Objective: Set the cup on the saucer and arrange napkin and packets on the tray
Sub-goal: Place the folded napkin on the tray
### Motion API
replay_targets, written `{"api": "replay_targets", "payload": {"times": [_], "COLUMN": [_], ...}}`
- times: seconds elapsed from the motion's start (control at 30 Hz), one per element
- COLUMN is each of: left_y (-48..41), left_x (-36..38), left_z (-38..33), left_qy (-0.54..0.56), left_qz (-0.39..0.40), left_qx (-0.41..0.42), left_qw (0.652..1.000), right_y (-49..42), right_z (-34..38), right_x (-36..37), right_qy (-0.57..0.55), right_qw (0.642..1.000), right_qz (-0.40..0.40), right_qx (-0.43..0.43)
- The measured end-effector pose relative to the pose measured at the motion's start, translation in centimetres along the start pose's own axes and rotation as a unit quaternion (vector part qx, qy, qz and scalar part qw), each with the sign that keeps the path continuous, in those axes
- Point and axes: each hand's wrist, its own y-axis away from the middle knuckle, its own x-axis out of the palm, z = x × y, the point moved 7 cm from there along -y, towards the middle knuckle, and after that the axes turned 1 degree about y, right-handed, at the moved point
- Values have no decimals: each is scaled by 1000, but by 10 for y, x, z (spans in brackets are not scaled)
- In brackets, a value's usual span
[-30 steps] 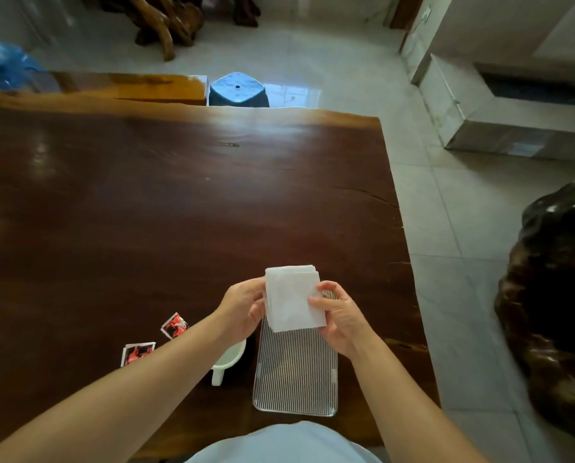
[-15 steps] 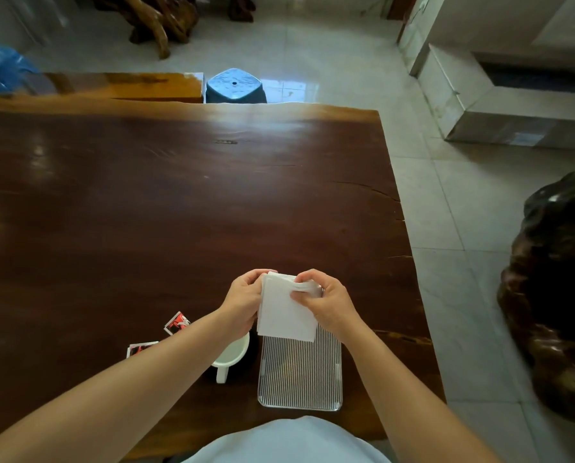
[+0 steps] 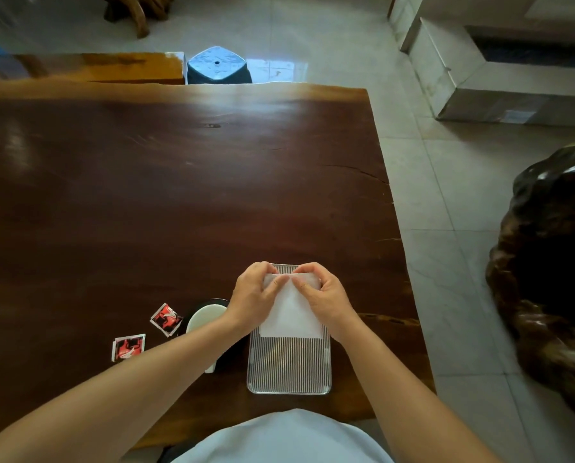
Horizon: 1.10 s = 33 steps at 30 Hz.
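A folded white napkin (image 3: 291,315) lies flat on the far half of the ribbed clear tray (image 3: 289,369) near the table's front edge. My left hand (image 3: 252,295) and my right hand (image 3: 323,295) both press on the napkin's far end, fingertips meeting at its middle. Left of the tray, a white cup (image 3: 203,320) sits on a dark saucer (image 3: 227,357), partly hidden by my left forearm. Two red-and-black packets lie on the table further left, one (image 3: 166,319) near the cup and one (image 3: 128,347) closer to me.
The dark wooden table (image 3: 166,202) stretches far ahead and left. Its right edge drops to a tiled floor. A blue stool (image 3: 217,65) stands behind the far edge. A large dark carved wooden piece (image 3: 553,269) stands on the floor at the right.
The napkin was held up in both hands above the tray; now it lies flat on the tray's far half, with both hands pressing its far end.
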Motion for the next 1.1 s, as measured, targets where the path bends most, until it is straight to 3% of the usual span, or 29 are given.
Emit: {"api": "replay_targets", "payload": {"times": [0.2, 0.43, 0.67, 0.83, 0.97, 1.1], "left_y": [-15, -43, -61, -72, -80, -80], "left_x": [9, 11, 47, 51, 59, 62], "left_z": [2, 23, 63, 87, 89, 66], "left_qy": [5, 62, 23, -16, -63, -213], "left_qz": [-61, -143, 22, 37, 54, 57], "left_qx": [-50, -146, -184, -204, -144, 53], "left_qw": [997, 977, 982, 978, 986, 974], "right_y": [-15, -47, -93, -114, -121, -112], "right_z": [-12, -33, -61, -81, -84, -64], "right_x": [-7, -12, -13, -13, -16, -10], "right_qy": [16, 87, 148, 189, 297, 431], "right_qw": [999, 990, 981, 969, 947, 897], "right_qz": [14, -97, -60, -46, -57, -93], "right_qx": [26, 56, 114, 155, 109, -32]}}
